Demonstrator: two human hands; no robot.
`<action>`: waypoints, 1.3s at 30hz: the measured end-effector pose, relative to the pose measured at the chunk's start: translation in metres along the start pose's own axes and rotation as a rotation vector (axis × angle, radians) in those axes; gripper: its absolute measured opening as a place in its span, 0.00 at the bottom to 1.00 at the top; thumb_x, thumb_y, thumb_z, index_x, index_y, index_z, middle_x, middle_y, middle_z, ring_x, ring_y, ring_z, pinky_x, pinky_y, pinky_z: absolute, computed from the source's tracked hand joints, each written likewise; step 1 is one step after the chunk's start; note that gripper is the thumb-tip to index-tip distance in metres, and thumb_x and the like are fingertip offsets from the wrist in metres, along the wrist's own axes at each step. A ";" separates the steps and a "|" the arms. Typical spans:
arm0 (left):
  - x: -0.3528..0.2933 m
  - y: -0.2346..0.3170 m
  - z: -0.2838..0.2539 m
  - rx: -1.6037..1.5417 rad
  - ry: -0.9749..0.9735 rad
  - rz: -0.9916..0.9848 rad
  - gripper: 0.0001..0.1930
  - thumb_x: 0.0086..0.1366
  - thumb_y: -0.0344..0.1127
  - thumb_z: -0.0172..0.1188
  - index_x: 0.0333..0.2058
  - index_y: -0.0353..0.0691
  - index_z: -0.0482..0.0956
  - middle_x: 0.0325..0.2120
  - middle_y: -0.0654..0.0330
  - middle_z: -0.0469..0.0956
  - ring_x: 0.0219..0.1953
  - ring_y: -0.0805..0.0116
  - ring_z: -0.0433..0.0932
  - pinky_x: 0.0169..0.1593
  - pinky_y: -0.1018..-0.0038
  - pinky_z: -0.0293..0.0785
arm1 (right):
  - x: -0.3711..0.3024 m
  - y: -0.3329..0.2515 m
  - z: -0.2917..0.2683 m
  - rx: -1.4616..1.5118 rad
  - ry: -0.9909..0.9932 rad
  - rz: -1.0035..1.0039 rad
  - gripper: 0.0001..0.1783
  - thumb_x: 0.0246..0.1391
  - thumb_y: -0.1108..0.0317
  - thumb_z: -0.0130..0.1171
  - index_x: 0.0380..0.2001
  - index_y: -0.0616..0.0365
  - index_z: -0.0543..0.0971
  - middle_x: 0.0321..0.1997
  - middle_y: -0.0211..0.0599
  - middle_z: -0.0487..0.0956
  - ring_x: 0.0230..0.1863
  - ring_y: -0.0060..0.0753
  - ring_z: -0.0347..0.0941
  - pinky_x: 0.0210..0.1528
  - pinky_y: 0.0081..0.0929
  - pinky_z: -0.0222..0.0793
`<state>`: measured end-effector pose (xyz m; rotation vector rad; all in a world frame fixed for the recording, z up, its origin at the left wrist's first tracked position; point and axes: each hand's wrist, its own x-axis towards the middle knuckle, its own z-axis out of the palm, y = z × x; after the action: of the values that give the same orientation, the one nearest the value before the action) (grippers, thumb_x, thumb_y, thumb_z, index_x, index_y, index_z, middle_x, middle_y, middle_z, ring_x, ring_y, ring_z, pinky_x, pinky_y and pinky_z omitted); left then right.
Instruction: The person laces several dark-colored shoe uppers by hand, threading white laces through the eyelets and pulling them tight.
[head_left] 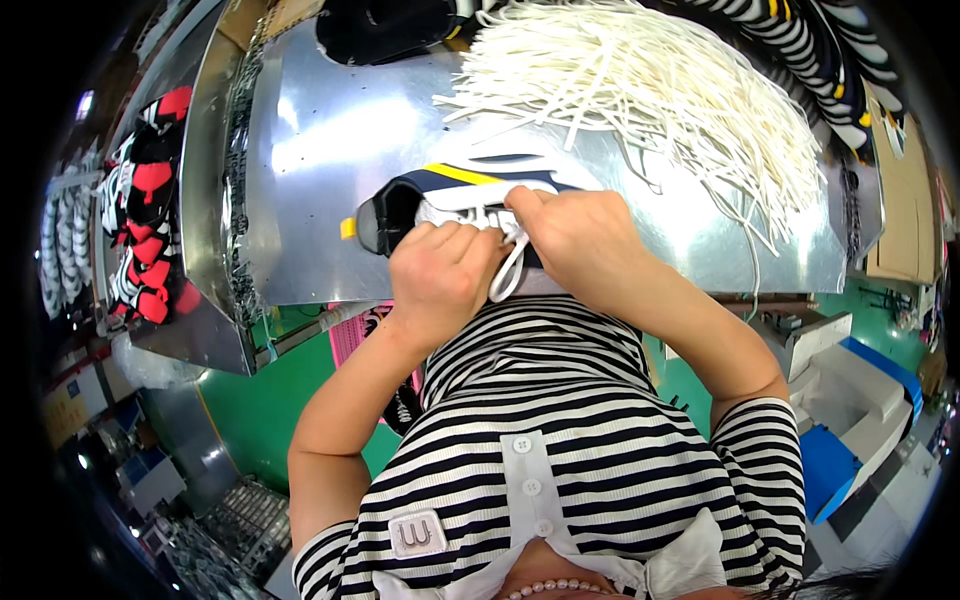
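Observation:
A sports shoe (455, 172) in navy and white with a yellow stripe lies on its side at the table's front edge, its heel opening to the left. A white shoelace (508, 276) runs across its front and hangs down in a loop between my hands. My left hand (443, 272) is closed, with its fingers curled on the lace beside the shoe's opening. Closer to the toe, my right hand (583, 236) pinches the lace with thumb and forefinger. My hands hide much of the lacing and the toe.
A large heap of loose white laces (640, 85) covers the table's far right. The shiny metal table (310, 215) has a dark piece (385, 30) at its far edge. Red, black and white shoes (150, 215) stand stacked on the left, striped dark ones (800, 50) at the far right.

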<state>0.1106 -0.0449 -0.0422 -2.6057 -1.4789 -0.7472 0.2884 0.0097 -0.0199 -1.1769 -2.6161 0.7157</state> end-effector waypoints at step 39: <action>0.015 -0.009 0.001 -0.249 -0.161 -0.737 0.27 0.60 0.46 0.66 0.55 0.42 0.74 0.30 0.56 0.82 0.29 0.57 0.74 0.39 0.67 0.70 | 0.042 0.021 0.034 0.813 0.324 0.090 0.05 0.53 0.72 0.61 0.33 0.61 0.79 0.38 0.34 0.80 0.37 0.30 0.77 0.42 0.24 0.70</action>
<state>0.1093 -0.0280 -0.0384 -2.2760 -2.5977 -0.8137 0.2617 0.0404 -0.0612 -1.0234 -1.7227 1.3020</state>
